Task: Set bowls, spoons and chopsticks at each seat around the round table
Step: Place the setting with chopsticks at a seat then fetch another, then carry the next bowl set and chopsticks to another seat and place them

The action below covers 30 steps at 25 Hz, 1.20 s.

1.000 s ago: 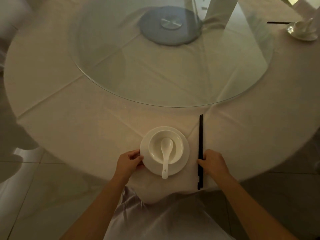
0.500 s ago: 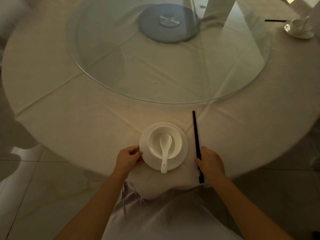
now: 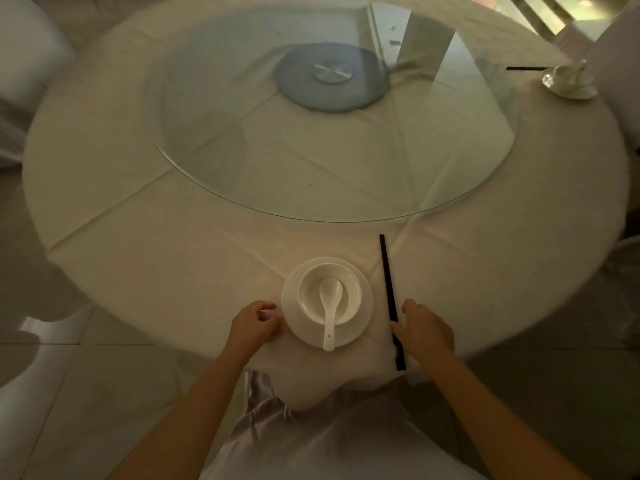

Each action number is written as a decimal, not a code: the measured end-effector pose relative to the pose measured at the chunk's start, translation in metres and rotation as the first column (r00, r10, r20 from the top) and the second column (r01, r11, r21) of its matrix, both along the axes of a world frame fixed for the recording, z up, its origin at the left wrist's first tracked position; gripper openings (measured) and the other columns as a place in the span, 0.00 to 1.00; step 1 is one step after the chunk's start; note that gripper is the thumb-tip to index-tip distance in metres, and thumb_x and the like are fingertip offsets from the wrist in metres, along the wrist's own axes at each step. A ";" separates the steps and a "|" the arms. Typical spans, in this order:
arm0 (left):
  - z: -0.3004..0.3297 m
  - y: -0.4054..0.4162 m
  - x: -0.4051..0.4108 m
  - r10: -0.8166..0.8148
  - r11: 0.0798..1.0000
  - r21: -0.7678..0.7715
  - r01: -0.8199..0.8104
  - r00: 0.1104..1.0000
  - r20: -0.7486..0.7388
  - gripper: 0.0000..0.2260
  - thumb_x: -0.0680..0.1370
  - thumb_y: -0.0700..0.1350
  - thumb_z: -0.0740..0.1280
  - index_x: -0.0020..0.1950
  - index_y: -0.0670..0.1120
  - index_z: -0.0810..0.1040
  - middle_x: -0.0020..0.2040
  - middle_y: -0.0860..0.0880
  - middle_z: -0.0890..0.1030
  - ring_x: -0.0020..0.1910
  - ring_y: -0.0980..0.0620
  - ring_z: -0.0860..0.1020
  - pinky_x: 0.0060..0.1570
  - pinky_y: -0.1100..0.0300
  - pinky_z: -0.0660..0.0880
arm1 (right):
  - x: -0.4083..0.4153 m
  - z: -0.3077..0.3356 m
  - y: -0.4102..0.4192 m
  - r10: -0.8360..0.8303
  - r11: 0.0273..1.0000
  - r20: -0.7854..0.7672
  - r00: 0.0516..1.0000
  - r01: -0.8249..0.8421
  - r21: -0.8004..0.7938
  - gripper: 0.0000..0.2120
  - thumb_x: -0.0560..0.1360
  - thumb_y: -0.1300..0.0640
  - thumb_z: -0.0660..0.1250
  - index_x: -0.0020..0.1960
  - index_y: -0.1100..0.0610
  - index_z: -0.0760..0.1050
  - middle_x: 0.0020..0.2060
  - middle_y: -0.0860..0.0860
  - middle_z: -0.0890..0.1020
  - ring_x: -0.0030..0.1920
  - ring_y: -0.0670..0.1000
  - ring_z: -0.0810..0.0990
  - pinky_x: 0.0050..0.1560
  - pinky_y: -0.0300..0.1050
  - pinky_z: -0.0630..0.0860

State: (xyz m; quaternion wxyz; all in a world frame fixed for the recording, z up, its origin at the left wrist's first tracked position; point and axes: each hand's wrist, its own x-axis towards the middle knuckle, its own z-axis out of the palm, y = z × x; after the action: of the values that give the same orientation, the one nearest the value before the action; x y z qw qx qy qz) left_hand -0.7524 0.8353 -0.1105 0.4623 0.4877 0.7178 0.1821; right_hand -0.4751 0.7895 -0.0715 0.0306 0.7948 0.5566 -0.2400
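A white bowl (image 3: pixel 329 294) sits on a white plate (image 3: pixel 363 323) near the table's front edge, with a white spoon (image 3: pixel 329 308) lying in it, handle toward me. My left hand (image 3: pixel 254 323) hovers with curled fingers just off the plate's left rim, holding nothing. Black chopsticks (image 3: pixel 387 271) lie to the right of the plate, tips pointing to the table's centre and leaning slightly left. My right hand (image 3: pixel 426 330) rests beside their near end, its thumb laid over them.
A glass turntable (image 3: pixel 242 188) on a grey hub (image 3: pixel 332 76) covers the middle of the cloth-covered round table (image 3: pixel 138 237). Another bowl set (image 3: pixel 568 79) with chopsticks (image 3: pixel 526 68) stands at the far right. Covered chairs stand at the left, right and below me.
The chopsticks have turned from straight to slightly slanted under my right hand. My left hand has come off the plate's rim.
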 end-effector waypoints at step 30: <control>0.229 -0.472 0.388 -0.596 -0.243 0.473 0.847 0.255 -0.762 0.20 0.78 0.55 0.56 0.66 0.47 0.72 0.61 0.46 0.77 0.62 0.44 0.75 0.66 0.47 0.64 | 0.188 0.197 -0.571 -0.645 0.741 0.377 0.665 0.424 0.520 0.20 0.77 0.47 0.59 0.68 0.51 0.66 0.68 0.52 0.68 0.69 0.55 0.65 0.67 0.54 0.64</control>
State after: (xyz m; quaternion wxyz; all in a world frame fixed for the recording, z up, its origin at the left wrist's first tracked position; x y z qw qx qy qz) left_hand -0.3642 0.3631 0.1186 0.0495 0.9831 0.1042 0.1425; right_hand -0.2870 0.2185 0.1255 -0.0473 0.9478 0.2962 0.1084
